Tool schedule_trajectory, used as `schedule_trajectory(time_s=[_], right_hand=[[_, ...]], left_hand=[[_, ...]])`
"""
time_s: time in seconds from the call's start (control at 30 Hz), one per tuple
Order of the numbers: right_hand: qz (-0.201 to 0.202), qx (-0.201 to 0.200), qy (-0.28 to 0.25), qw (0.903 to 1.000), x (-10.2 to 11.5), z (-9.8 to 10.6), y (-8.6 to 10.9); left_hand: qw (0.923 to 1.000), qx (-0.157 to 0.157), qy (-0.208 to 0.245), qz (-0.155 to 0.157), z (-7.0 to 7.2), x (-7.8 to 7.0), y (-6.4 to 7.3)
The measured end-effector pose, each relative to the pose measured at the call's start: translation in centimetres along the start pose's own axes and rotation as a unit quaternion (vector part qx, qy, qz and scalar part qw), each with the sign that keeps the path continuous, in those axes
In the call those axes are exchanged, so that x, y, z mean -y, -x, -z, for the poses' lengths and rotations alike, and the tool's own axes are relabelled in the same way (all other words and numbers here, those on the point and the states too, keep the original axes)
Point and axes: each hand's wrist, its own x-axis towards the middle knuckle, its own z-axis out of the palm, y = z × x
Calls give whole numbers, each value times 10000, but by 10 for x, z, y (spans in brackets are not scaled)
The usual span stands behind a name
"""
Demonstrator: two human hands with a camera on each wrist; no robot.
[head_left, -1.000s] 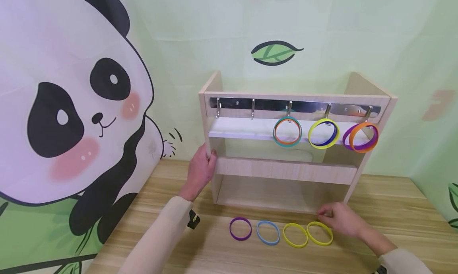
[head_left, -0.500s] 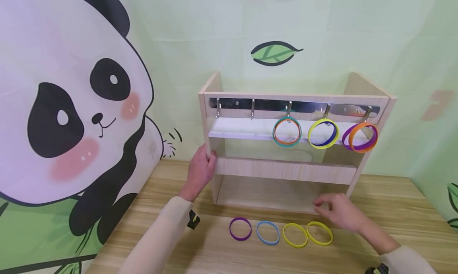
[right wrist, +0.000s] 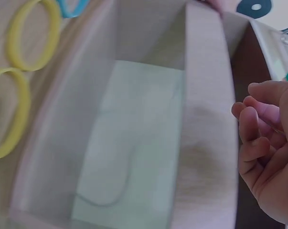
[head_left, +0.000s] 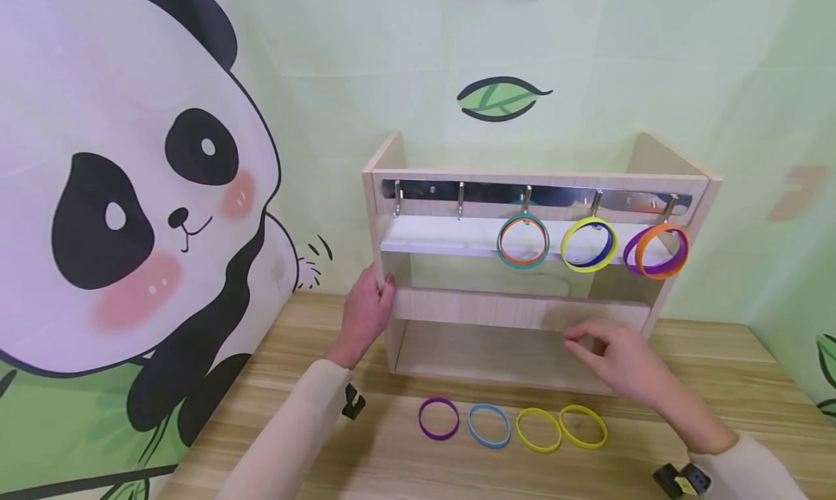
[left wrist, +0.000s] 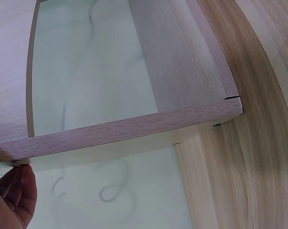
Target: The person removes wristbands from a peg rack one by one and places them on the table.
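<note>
staged-looking indoor setting, exact kind unclear: cartoon panda (head_left: pixel 146 217), leaf (head_left: pixel 499 99) on pale green backdrop (head_left: pixel 366 50); wood-grain table (head_left: pixel 457 474).

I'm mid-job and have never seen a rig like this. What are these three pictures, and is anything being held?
There is no machine here, just a person's two bare hands. The large picture comes from a camera worn on the head, looking forward and down; the other two come from one camera on each wrist.

On the table lie four rings: a purple ring, a blue ring and two yellow rings. Behind them stands a wooden rack with five metal hooks; the three toward the picture's right each carry a pair of rings.

The left hand grips the rack's side. The right hand, in front of the rack, visibly holds nothing.
</note>
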Motion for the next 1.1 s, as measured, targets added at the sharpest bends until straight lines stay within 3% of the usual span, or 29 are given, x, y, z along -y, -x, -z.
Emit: schedule_trajectory(time_s=[0.23,0.57,1.1], right_hand=[[322,-643,93,9974,19,12,-20],[624,-1594,113,9852,35,26,-45],[452,-2106,11,9765,59,33,-71]], left_hand=[[10000,-8,35,-51,0,1,-1],[10000,12,43,-59,-1,2,0],[9999,70,83,12,-2,2,0]])
